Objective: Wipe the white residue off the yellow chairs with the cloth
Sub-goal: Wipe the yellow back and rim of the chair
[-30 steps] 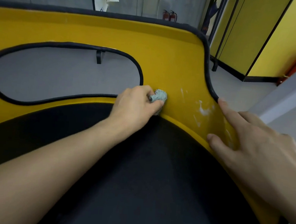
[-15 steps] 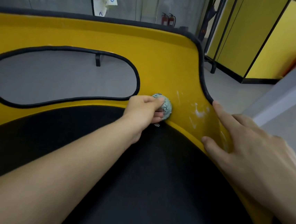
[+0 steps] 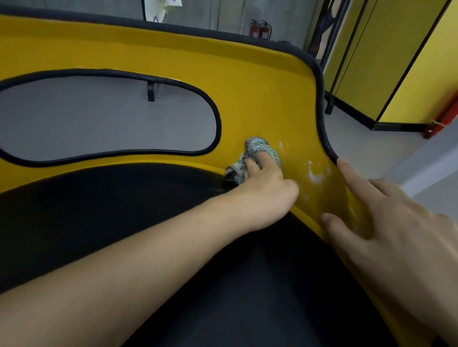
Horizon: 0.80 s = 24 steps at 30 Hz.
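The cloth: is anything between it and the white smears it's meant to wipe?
Nothing visible. The cloth, held by the left hand, lies on the yellow chair just left of the white residue, with only bare yellow between. The right hand rests beyond the residue, not in the path.

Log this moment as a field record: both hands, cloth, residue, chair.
left hand: grips bunched cloth against the chair back
right hand: fingers spread, resting on the chair's side edge
white residue: smears on yellow, just right of the cloth, not yet wiped
yellow chair: black trim, black seat pad
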{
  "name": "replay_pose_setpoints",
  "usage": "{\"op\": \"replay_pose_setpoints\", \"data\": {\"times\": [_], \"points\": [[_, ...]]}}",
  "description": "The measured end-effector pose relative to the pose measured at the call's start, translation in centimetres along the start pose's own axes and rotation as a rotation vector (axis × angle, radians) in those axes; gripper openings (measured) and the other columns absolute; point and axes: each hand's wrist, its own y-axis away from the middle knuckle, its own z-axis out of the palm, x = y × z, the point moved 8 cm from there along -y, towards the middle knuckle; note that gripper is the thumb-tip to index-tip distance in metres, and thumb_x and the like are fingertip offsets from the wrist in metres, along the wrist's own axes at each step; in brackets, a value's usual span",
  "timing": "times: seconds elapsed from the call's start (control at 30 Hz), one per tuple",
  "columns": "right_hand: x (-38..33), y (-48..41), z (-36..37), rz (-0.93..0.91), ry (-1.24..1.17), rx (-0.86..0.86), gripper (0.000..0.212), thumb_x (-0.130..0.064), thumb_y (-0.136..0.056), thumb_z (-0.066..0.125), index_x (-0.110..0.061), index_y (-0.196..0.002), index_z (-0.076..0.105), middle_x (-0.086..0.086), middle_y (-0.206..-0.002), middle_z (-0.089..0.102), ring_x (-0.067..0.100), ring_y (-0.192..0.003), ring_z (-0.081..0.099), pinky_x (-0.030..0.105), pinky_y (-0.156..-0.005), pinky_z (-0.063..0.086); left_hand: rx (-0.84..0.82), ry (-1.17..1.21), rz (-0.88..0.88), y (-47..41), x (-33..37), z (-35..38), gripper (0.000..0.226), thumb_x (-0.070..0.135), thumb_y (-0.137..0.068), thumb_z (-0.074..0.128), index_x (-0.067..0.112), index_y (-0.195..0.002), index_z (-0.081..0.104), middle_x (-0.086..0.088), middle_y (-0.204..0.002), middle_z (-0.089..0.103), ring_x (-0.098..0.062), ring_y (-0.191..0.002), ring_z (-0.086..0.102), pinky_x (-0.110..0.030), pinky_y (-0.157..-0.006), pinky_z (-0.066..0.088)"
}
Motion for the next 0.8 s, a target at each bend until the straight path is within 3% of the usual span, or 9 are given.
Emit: {"op": "replay_pose_setpoints", "data": {"times": [0.17,0.3,0.4,0.53,0.63,0.73,0.8], "points": [[0.3,-0.1,0.0,0.019,-0.009,-0.002,0.077,-0.075,-0.081,0.018,-0.055,-0.149,-0.013,-0.014,-0.142,0.040,0.020,-0.107,0.059,0.034,-0.074,0.051,0.207,-0.139,0.147,0.1,0.8,-0.7,0.081,0.019,-0.102,0.039,0.021,-0.156,-0.021,-0.003,-0.160,-0.035,-0.019,-0.150,-0.023,-0.042,-0.124,0.000],[0.5,-0.2,0.4,0.020,-0.038,-0.010,0.077,-0.075,-0.081,0.020,-0.055,-0.150,-0.010,-0.013,-0.139,0.042,0.021,-0.104,0.059,0.035,-0.071,0.050,0.213,-0.418,0.278,0.2,-1.0,-1.6,0.082,0.041,-0.104,0.040,0.024,-0.156,-0.021,-0.001,-0.159,-0.038,-0.016,-0.148,-0.028,-0.037,-0.123,0.000],[0.6,-0.3,0.2,0.031,-0.043,0.003,0.078,-0.076,-0.080,0.020,-0.056,-0.149,-0.010,-0.013,-0.139,0.043,0.019,-0.108,0.057,0.033,-0.069,0.043,0.201,-0.522,0.159,-0.4,-2.2,-2.2,0.084,0.061,-0.102,0.028,0.019,-0.157,-0.019,-0.003,-0.159,-0.036,-0.019,-0.151,-0.022,-0.038,-0.122,0.002],[0.4,-0.1,0.0,0.034,-0.038,-0.009,0.079,-0.077,-0.078,0.017,-0.057,-0.149,-0.012,-0.013,-0.142,0.041,0.023,-0.106,0.060,0.037,-0.073,0.052,0.184,-0.417,-0.036,-0.9,-2.4,-2.3,0.084,0.063,-0.102,0.020,0.011,-0.157,-0.016,-0.008,-0.160,-0.034,-0.026,-0.153,-0.014,-0.043,-0.123,0.006],[0.4,0.2,0.0,0.036,-0.014,-0.015,0.078,-0.075,-0.082,0.018,-0.054,-0.149,-0.015,-0.012,-0.144,0.039,0.024,-0.106,0.060,0.039,-0.078,0.054,0.196,-0.305,0.094,-0.4,-0.7,-1.5,0.078,0.057,-0.104,0.025,0.017,-0.158,-0.014,-0.003,-0.159,-0.036,-0.023,-0.153,-0.015,-0.042,-0.123,0.006],[0.3,0.3,-0.1,0.032,-0.032,-0.006,0.077,-0.072,-0.085,0.022,-0.052,-0.151,-0.011,-0.011,-0.144,0.040,0.025,-0.108,0.060,0.039,-0.081,0.052,0.251,-0.381,0.339,0.5,2.3,-1.7,0.072,0.052,-0.105,0.027,0.022,-0.159,-0.010,0.006,-0.159,-0.036,-0.012,-0.150,-0.022,-0.033,-0.120,-0.001],[0.4,0.2,-0.1,0.039,-0.041,-0.010,0.076,-0.071,-0.085,0.023,-0.052,-0.152,-0.007,-0.011,-0.144,0.041,0.027,-0.109,0.059,0.039,-0.081,0.050,0.249,-0.437,0.331,0.4,2.1,-1.8,0.074,0.055,-0.104,0.027,0.023,-0.159,-0.011,0.008,-0.159,-0.036,-0.013,-0.152,-0.017,-0.034,-0.121,0.003]]}}
